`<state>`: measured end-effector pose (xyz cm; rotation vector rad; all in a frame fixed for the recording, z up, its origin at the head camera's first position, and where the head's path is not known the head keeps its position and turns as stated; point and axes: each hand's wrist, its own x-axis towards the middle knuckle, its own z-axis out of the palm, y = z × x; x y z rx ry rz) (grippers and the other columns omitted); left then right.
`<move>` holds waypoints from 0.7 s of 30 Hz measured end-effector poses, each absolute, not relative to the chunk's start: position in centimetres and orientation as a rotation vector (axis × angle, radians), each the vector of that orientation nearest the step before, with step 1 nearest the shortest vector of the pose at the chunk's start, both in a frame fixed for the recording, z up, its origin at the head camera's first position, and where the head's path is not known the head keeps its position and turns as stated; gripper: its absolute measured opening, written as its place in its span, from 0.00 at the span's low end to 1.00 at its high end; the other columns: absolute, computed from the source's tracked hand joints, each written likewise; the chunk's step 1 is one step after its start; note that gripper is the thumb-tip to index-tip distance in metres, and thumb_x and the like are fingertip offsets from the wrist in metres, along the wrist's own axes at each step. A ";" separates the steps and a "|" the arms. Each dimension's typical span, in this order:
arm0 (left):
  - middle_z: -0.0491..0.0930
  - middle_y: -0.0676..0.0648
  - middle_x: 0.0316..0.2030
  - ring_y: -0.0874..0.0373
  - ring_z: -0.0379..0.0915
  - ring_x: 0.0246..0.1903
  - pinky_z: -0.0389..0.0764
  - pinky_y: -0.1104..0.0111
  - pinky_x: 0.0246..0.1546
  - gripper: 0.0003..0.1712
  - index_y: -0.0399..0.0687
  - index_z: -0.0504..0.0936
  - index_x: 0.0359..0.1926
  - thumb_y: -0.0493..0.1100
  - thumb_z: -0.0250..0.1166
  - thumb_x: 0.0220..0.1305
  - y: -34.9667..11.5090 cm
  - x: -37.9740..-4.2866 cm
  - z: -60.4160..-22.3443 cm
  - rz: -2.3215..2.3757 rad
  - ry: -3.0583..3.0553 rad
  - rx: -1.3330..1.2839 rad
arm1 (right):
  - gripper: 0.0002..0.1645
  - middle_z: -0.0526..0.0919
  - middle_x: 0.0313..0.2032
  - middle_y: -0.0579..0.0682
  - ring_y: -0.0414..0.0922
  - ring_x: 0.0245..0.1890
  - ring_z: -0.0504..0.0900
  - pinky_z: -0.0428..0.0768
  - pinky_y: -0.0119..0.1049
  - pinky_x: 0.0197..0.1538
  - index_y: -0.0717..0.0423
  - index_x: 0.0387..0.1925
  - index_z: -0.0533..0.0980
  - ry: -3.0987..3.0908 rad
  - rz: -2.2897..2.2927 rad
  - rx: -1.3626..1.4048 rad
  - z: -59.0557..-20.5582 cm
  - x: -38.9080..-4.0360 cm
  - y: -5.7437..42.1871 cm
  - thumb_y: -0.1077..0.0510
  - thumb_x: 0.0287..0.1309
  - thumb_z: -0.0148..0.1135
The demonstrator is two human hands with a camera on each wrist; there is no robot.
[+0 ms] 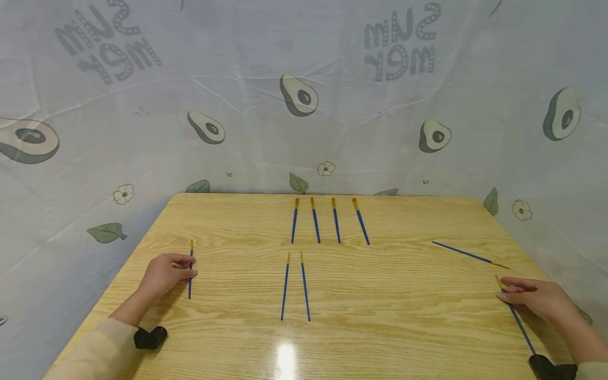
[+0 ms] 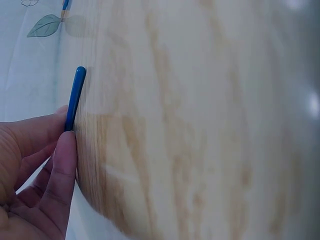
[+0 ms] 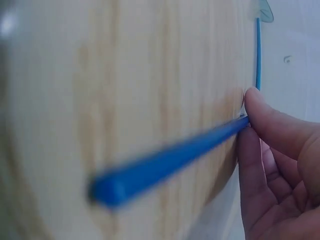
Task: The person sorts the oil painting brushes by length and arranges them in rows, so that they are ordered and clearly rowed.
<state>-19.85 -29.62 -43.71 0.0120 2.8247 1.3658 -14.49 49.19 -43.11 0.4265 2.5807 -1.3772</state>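
Observation:
At the table's left side my left hand (image 1: pixel 166 273) pinches a thin blue paintbrush (image 1: pixel 190 282) between thumb and fingers, its bristles pointing away. The left wrist view shows this brush's blue handle (image 2: pixel 76 95) rising past the fingertips. Near the right edge my right hand (image 1: pixel 541 298) pinches another blue paintbrush (image 1: pixel 521 328) close to its bristle end, the handle slanting back toward the wrist. That handle (image 3: pixel 170 159) runs large and blurred across the right wrist view. Just beyond the right hand a third paintbrush (image 1: pixel 462 252) lies slanted, bristles to the right.
Two thin paintbrushes (image 1: pixel 285 290) lie side by side at the table's middle. Behind them several wider brushes (image 1: pixel 335 224) form a row near the far edge. A patterned cloth (image 1: pixel 247 142) hangs around the wooden table (image 1: pixel 389 316).

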 end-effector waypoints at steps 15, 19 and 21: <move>0.83 0.33 0.38 0.55 0.83 0.26 0.83 0.67 0.25 0.19 0.25 0.81 0.50 0.31 0.68 0.58 -29.1 -19.7 -43.5 1.288 2.889 0.012 | 0.34 0.84 0.34 0.38 0.34 0.32 0.84 0.83 0.34 0.38 0.81 0.54 0.71 2.504 -1.481 0.407 -42.5 -14.4 48.2 0.57 0.56 0.71; 0.84 0.36 0.36 0.56 0.81 0.24 0.83 0.67 0.24 0.19 0.25 0.81 0.50 0.31 0.67 0.58 -28.9 -19.8 -43.5 1.261 2.917 0.004 | 0.35 0.85 0.36 0.42 0.34 0.32 0.84 0.83 0.34 0.38 0.82 0.55 0.70 2.500 -1.468 0.401 -42.3 -14.2 48.0 0.57 0.57 0.70; 0.84 0.39 0.34 0.56 0.79 0.23 0.82 0.67 0.23 0.20 0.26 0.81 0.50 0.31 0.67 0.56 -28.8 -19.9 -43.4 1.230 2.942 -0.007 | 0.36 0.85 0.37 0.42 0.35 0.32 0.84 0.83 0.34 0.38 0.82 0.55 0.69 2.497 -1.463 0.407 -42.3 -14.1 48.0 0.57 0.57 0.70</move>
